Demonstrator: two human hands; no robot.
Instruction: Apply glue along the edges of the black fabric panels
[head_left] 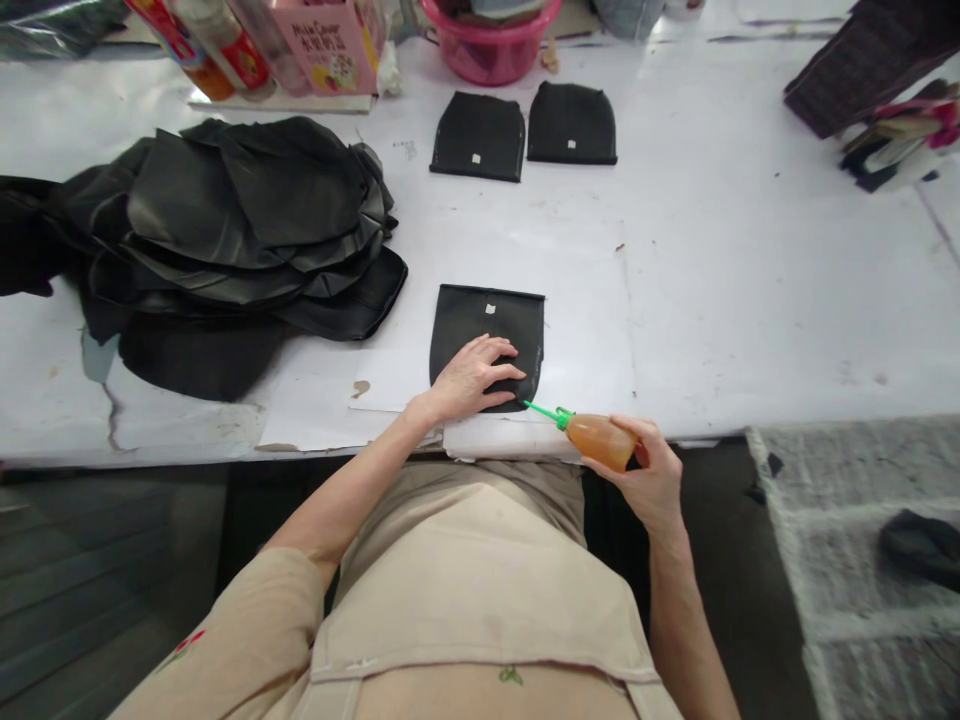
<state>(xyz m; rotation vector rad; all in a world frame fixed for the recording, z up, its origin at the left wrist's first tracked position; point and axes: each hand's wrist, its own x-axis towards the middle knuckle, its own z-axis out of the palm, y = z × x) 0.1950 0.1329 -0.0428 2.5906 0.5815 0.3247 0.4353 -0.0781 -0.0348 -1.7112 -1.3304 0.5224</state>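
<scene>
A black flat piece [469,325] with a small white mark lies near the table's front edge. My left hand [480,378] rests on it with its fingers spread and pressing nothing but the piece. In my right hand [649,470] is a squeeze bottle [602,441] of amber liquid, tilted sideways. Its thin green nozzle points left, and the tip is at the lower right edge of the black piece. Farther back lie two similar black pieces, one on the left [478,130] and one on the right [571,118].
A large heap of black material [247,220] covers the table's left side. Behind it stand bottles [225,45] and a pink box [330,45]. A pink basin [491,50] is at the back, a dark box [862,70] at the back right.
</scene>
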